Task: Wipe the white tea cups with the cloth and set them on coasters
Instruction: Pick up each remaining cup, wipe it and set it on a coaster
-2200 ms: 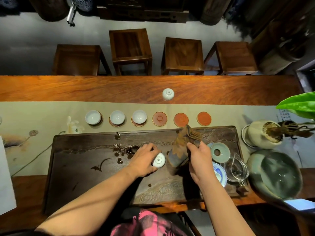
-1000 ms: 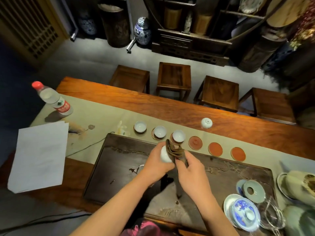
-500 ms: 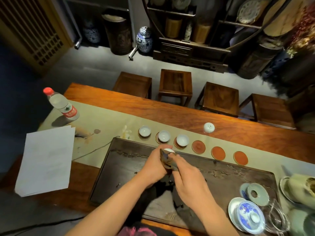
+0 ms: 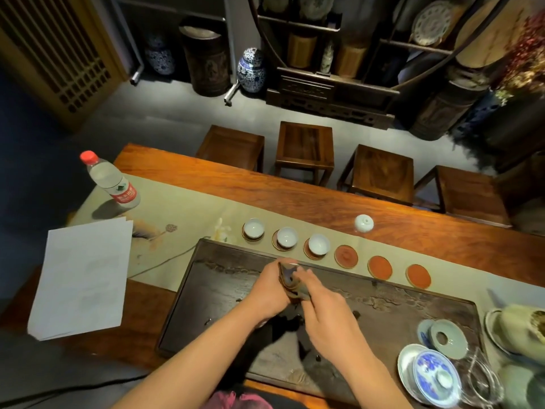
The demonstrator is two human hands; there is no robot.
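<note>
Both hands have moved closer together since a moment ago, and the cloth now wraps almost all of the cup. Under them sits the long wooden table (image 4: pixel 206 175), with the dark tea tray (image 4: pixel 224 293) on it. The left hand (image 4: pixel 269 286) is closed around a white cup, which is nearly hidden. The right hand (image 4: pixel 324 317) pinches the brown cloth (image 4: pixel 290 283) against it. Past the tray, three white cups (image 4: pixel 285 236) sit on coasters, beside three empty red coasters (image 4: pixel 380 267). One more cup (image 4: pixel 364 223) lies upside down on the wood.
</note>
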